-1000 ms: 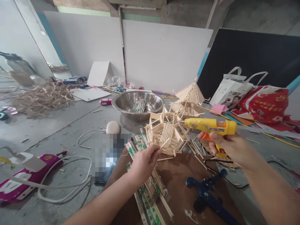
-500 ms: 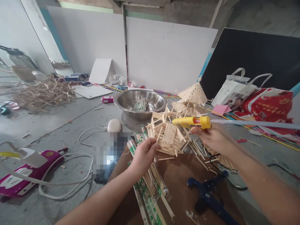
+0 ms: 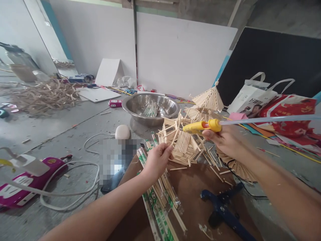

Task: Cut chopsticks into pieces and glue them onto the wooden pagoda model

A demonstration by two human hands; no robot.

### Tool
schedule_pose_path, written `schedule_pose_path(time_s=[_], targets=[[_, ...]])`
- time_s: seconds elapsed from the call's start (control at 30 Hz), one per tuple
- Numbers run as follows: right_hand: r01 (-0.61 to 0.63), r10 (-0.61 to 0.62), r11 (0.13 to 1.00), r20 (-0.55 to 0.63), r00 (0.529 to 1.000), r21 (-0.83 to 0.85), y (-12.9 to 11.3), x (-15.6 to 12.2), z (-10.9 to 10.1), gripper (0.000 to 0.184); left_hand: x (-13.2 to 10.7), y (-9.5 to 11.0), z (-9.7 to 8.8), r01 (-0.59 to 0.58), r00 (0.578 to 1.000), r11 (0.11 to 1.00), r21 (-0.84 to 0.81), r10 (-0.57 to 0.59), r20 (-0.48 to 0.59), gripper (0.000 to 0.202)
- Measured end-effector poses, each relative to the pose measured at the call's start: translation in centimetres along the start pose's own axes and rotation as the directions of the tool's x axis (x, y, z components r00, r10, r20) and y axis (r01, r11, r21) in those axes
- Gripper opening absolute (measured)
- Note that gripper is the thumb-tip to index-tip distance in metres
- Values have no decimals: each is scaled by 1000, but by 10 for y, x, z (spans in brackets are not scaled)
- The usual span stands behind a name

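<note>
My right hand [image 3: 225, 142] grips a yellow glue gun [image 3: 202, 126] with a clear glue stick [image 3: 265, 119] trailing out to the right. Its nozzle points left at a lattice model of thin wooden sticks [image 3: 184, 142]. My left hand [image 3: 156, 160] is closed in a pinch on a stick at the model's lower left edge. The model rests on a brown board [image 3: 190, 194].
Wrapped chopstick packs [image 3: 160, 204] and a blue tool [image 3: 223, 212] lie on the board. A steel bowl [image 3: 150, 107], a stick roof [image 3: 209, 98], bags [image 3: 283, 112], a white cable [image 3: 67, 192], a pink device [image 3: 27, 182] and a scrap pile [image 3: 45, 97] surround it.
My right hand turned the glue gun and brought its nozzle left and down to the model. My left hand shifted slightly up along the model's edge.
</note>
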State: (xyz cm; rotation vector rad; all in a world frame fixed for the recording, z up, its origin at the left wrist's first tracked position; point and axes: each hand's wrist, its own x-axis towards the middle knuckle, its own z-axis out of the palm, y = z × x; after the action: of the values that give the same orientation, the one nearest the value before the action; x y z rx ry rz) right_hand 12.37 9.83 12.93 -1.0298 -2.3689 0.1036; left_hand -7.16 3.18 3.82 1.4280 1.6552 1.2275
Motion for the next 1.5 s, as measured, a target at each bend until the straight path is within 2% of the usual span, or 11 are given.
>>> schedule_pose_path(time_s=[0.4, 0.57, 0.83, 1.03, 1.2, 1.5], targets=[[-40, 40, 999, 23, 999, 0, 1, 3, 2, 31, 0, -13, -2, -12, 999, 1000, -22, 13, 35, 31], [-43, 43, 999, 13, 999, 2, -1, 4, 1, 36, 0, -13, -2, -13, 999, 1000, -22, 14, 39, 31], [-66, 65, 998, 59, 996, 15, -3, 5, -1, 31, 1, -10, -1, -2, 998, 1000, -23, 3, 58, 33], [-72, 73, 997, 95, 993, -16, -5, 9, -4, 33, 4, -7, 0, 7, 997, 999, -53, -3, 78, 35], [-95, 102, 994, 152, 983, -54, -13, 9, -14, 43, 4, -2, 1, 39, 995, 996, -81, -32, 94, 36], [-85, 86, 996, 126, 988, -11, -3, 0, -17, 45, 3, -3, -1, 32, 996, 998, -60, -27, 85, 35]])
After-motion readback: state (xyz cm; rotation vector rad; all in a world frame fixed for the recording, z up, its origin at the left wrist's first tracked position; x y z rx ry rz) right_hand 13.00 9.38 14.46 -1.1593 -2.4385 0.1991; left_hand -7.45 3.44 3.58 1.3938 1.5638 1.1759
